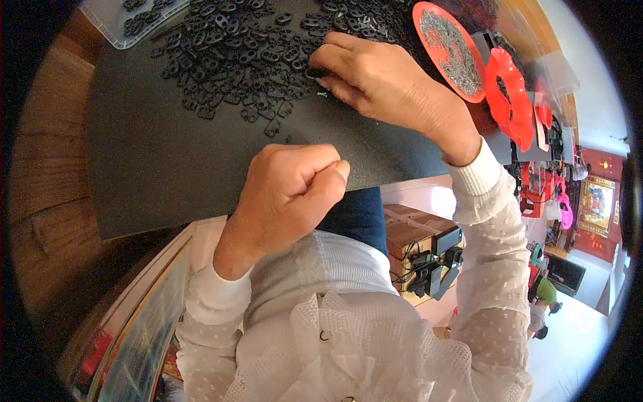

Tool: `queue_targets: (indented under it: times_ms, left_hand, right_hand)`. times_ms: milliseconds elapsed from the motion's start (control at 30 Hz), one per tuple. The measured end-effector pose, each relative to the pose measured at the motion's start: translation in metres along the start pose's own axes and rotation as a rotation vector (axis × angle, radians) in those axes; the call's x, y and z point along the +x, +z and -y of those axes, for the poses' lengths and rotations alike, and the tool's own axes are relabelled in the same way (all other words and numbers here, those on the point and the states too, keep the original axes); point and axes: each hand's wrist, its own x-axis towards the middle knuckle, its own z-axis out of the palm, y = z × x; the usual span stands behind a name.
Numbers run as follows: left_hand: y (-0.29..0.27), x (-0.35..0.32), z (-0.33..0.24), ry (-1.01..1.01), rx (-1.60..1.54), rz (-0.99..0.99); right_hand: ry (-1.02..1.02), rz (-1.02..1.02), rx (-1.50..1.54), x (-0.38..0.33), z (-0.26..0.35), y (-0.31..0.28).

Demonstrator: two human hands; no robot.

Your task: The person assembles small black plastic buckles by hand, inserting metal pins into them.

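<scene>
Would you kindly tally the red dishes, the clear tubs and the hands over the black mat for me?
Red dishes: 2, a round one holding small metal bits and a wavy-rimmed one
Clear tubs: 1
Hands: 2, left hand and right hand
Total: 5
The loose black parts on the mat are too many to count.

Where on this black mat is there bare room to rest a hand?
The black mat is bare on its left and near side, between the left hand and the wooden table. The far part is crowded with small black parts by the right hand.
</scene>
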Motion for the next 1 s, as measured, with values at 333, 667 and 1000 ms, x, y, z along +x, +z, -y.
queue_targets:
  times_ms: [333,667,1000]
  left_hand:
    - [0.003,0.001,0.001,-0.025,-0.029,-0.017]
    - [0.006,-0.005,0.004,-0.098,-0.192,-0.198]
    - [0.006,-0.011,0.005,-0.097,-0.248,-0.312]
  right_hand:
    - [0.020,0.080,-0.144,0.008,0.001,-0.005]
    - [0.105,-0.129,0.215,-0.036,0.065,-0.022]
    - [0.039,-0.373,0.230,-0.046,0.084,-0.001]
